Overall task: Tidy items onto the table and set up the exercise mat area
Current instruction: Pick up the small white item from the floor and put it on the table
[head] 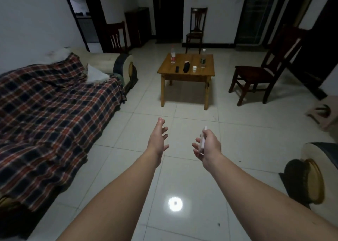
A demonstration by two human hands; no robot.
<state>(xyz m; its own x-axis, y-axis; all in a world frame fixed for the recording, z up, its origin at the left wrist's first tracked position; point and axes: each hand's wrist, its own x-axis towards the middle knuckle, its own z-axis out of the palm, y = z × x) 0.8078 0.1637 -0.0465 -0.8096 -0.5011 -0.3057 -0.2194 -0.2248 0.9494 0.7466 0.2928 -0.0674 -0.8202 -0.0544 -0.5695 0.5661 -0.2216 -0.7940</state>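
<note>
Both my arms reach forward over the white tiled floor. My left hand (158, 138) is open, fingers spread, holding nothing. My right hand (208, 144) is closed around a slim white stick-like object (203, 138) whose tip pokes out above the fingers. Ahead stands a small wooden table (168, 72). On it are a red-labelled bottle (173, 55), a clear bottle with a dark label (203, 58), a black remote (177, 69), a black pouch (186, 67) and a small white jar (194, 68). No exercise mat is in view.
A sofa under a plaid blanket (54, 101) fills the left side. Dark wooden chairs stand right of the table (263, 67), behind it (196, 28) and at the far left (116, 37). An armchair end (311, 171) and a low stool (323, 112) sit at the right.
</note>
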